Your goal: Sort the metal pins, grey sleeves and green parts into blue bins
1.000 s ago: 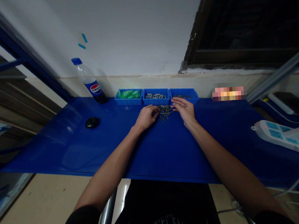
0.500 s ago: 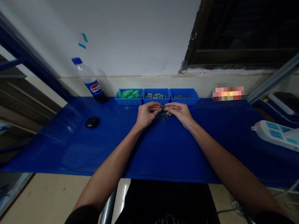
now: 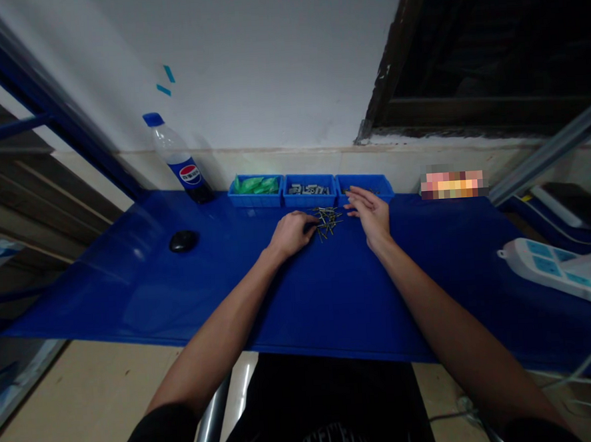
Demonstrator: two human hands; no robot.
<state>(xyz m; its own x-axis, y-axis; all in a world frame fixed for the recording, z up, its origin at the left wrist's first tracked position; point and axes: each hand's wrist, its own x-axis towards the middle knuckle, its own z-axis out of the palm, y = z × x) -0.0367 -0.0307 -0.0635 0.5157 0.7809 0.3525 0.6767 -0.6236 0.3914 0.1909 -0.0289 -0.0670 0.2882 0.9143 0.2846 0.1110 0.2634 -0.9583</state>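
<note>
A small pile of thin, dark, brassy screw-like pins (image 3: 328,221) lies on the blue tabletop in front of the bins. My left hand (image 3: 293,232) rests at the left edge of this pile, its fingers curled and the thumb a little apart from the forefinger; no held piece shows there. To the right of the pile, my right hand (image 3: 371,215) is raised with loosely spread fingers and nothing visible in them. It covers part of the right blue bin (image 3: 384,190), where similar thin pieces lie.
The middle blue bin (image 3: 309,199) holds grey metal parts, and the left blue bin (image 3: 255,201) holds green pieces. A cola bottle (image 3: 188,173) and a black computer mouse (image 3: 183,241) stand to the left. At the right are a white power strip (image 3: 543,259) and a pixelated item (image 3: 453,183).
My hands have come apart from their meeting point over the pile. The right hand moved right and spread its fingers; the left lowered slightly to the pile's edge. More of the pile shows.
</note>
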